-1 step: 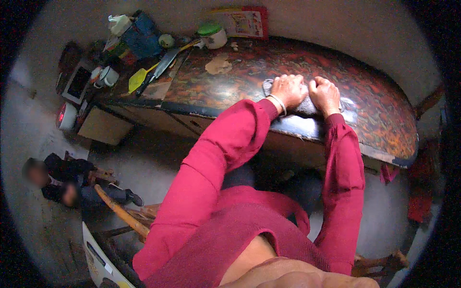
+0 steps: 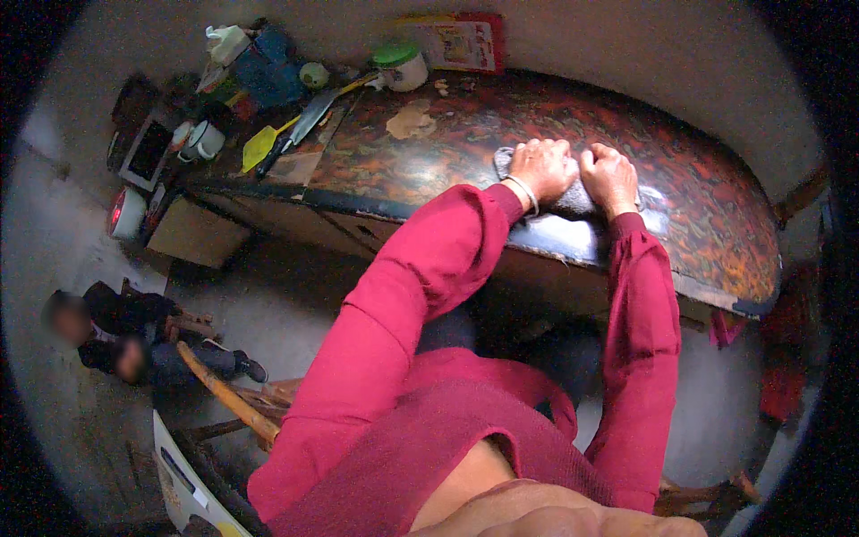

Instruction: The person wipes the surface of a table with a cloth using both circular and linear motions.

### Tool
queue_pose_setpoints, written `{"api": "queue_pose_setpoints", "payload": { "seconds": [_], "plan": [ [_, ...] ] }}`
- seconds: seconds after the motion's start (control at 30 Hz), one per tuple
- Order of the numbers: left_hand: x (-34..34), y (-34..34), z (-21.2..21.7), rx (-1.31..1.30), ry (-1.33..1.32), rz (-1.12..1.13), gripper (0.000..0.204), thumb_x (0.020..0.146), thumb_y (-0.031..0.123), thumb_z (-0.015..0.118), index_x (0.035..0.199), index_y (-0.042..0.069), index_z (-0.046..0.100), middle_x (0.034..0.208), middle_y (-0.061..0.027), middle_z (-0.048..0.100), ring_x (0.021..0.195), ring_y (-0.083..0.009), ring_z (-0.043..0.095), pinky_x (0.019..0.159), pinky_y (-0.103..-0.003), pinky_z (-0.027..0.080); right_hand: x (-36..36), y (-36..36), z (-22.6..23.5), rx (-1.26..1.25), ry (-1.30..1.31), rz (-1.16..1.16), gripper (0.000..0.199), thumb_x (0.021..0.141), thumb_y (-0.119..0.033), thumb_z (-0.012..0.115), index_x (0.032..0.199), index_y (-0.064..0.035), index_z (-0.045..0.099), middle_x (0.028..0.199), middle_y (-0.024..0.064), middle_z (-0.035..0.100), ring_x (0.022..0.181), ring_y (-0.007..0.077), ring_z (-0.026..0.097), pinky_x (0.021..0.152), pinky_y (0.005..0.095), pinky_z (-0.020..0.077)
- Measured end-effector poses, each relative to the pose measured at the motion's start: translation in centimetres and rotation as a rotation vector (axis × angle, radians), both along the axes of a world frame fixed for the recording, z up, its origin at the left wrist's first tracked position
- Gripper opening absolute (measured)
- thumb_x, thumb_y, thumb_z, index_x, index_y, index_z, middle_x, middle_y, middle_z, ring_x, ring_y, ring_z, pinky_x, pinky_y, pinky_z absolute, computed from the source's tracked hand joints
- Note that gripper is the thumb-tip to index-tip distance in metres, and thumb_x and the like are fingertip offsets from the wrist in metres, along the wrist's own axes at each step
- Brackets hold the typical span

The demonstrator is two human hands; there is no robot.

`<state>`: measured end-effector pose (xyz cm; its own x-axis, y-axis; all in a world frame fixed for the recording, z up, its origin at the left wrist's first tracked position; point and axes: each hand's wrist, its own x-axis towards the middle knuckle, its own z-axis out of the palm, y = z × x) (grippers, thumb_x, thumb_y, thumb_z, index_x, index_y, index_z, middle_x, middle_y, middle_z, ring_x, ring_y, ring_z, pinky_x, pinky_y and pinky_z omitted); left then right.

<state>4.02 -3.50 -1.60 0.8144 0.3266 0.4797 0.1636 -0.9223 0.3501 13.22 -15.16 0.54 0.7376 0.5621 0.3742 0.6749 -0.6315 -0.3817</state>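
A bunched grey cloth [image 2: 574, 199] lies on the dark, red-and-orange patterned tabletop [image 2: 707, 201], close to its near edge. My left hand [image 2: 543, 168] is closed over the cloth's left part, knuckles up, with a pale bangle at the wrist. Just to its right, my right hand [image 2: 611, 179] grips the other part, its fingers curled. Both hands press down side by side with a small gap between them. Most of the cloth is hidden beneath them, and bright light falls on the tabletop around it.
Left along the table lie a yellow spatula [image 2: 259, 148] and a long-bladed knife [image 2: 309, 119]. Behind stand a green-lidded jar [image 2: 400, 67] and a blue container [image 2: 271, 76]; a white mug [image 2: 204, 140] is farther left. A person [image 2: 134, 322] sits low at left, near a wooden chair [image 2: 228, 394].
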Motion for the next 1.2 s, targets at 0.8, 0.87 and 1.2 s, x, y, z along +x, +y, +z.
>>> {"api": "queue_pose_setpoints", "payload": {
  "seconds": [0.8, 0.87, 1.2],
  "plan": [
    [-4.2, -2.0, -0.6, 0.033, -0.049, -0.046, 0.026, 0.079, 0.033, 0.053, 0.086, 0.009, 0.058, 0.084, -0.0159, 0.062, 0.081, -0.0362, 0.058, 0.070, -0.049, 0.046, -5.0, -3.1, -0.5, 0.058, -0.144, 0.057, 0.027, 0.082, -0.028, 0.049, 0.076, -0.0076, 0.066, 0.078, 0.0188, 0.066, 0.076, 0.0367, 0.065, 0.068, 0.0471, 0.0498],
    [-4.8, -2.2, -0.5, 0.045, -0.055, -0.060, 0.026, 0.079, 0.033, 0.054, 0.087, 0.009, 0.058, 0.084, -0.0160, 0.062, 0.081, -0.0364, 0.058, 0.071, -0.049, 0.046, -5.2, -3.3, -0.7, 0.062, -0.125, 0.074, 0.027, 0.082, -0.027, 0.049, 0.075, -0.0068, 0.065, 0.080, 0.0199, 0.066, 0.076, 0.0373, 0.064, 0.070, 0.0480, 0.0499],
    [-3.1, -1.0, -0.1, -0.009, -0.028, -0.056, 0.024, 0.080, 0.030, 0.052, 0.085, 0.008, 0.059, 0.086, -0.0165, 0.064, 0.080, -0.0372, 0.060, 0.071, -0.050, 0.047, -2.7, -1.2, -0.2, 0.012, -0.059, 0.068, 0.032, 0.082, -0.031, 0.048, 0.083, -0.0073, 0.068, 0.086, 0.0212, 0.066, 0.082, 0.0385, 0.064, 0.076, 0.0476, 0.0492]
  ]
}}
